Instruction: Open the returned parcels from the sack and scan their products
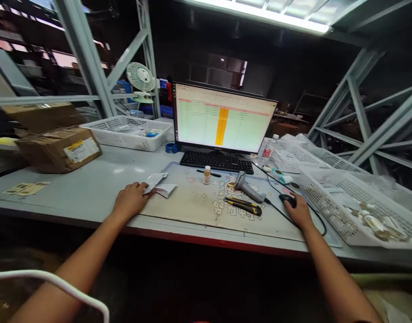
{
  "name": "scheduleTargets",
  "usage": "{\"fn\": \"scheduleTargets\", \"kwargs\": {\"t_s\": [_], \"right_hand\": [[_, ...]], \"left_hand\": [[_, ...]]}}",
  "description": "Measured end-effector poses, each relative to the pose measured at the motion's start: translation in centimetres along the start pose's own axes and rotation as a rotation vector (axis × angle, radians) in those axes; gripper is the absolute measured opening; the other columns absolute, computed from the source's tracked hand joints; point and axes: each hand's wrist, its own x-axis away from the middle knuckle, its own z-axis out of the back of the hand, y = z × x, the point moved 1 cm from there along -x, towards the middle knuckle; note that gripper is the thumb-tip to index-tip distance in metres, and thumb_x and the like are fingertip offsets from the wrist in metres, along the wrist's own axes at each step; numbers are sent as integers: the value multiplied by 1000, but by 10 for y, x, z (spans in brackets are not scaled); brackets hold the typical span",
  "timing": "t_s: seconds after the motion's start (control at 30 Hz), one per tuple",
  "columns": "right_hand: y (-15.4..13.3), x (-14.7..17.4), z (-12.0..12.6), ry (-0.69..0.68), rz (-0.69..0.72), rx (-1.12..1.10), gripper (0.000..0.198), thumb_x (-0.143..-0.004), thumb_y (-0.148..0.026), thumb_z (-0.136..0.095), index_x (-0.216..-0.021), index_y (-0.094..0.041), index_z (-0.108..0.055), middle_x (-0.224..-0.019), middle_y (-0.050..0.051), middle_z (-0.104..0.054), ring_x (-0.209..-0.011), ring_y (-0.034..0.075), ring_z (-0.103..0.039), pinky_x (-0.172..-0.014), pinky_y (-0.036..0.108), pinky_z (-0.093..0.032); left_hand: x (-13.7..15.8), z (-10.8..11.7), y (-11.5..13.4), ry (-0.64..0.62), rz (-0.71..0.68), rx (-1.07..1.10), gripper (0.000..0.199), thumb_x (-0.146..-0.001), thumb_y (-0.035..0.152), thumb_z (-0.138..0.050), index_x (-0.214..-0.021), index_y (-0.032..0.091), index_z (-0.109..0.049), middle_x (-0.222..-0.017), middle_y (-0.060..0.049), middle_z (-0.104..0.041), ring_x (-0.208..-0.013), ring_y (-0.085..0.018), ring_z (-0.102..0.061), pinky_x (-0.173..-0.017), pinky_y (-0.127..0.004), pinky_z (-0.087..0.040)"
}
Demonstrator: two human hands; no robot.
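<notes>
My left grip (131, 199) pinches packet (155, 181) | my right grip (299, 211) cups mouse (288, 200) | packet likely light, pliable; hold near edge

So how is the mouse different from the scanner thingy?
The mouse is black, but the scanner is mostly grey. The mouse is small and rounded, while the scanner is longer, with a handle and a head. The right hand rests on the mouse, but no hand touches the scanner. Both lie on the desk mat.

Right fingers (298, 198) on mouse (287, 199), lit monitor (197, 125)
</notes>
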Motion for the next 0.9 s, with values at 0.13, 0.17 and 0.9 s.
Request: {"fn": "scheduleTargets", "kwargs": {"t_s": [0.13, 0.17, 0.9], "right_hand": [[-46, -4, 33, 165, 14, -102, 58, -89, -58, -57, -125, -13, -66, -128, 23, -68, -126, 39, -61, -114, 63, -45], [-67, -1, 42, 188, 56, -139, 56, -92, -58, -59, -127, -15, -65, -130, 22, -68, -128, 38, -61, -115, 62, -44], [-148, -153, 89, 461, -612, -772, 44, -96, -53, -73, -114, -14, -63, -88, 5, -72, -75, 17, -73, -66, 27, -63]], "left_hand": [[-1, 20, -10, 237, 12, 182, 62, -105, 58, -29, -115, 16, -74, -113, -14, -76, -105, -33, -70, -82, -36, -52], [5, 28, -5, 365, -2, 251, 60, -104, 60, -33, -110, 18, -75, -106, -11, -78, -99, -31, -71, -79, -34, -52], [-107, 30, 198, 581, -53, 1247, 48, -90, 48, -67, -126, 19, -56, -122, -13, -69, -100, -23, -68, -80, -34, -58]]}}
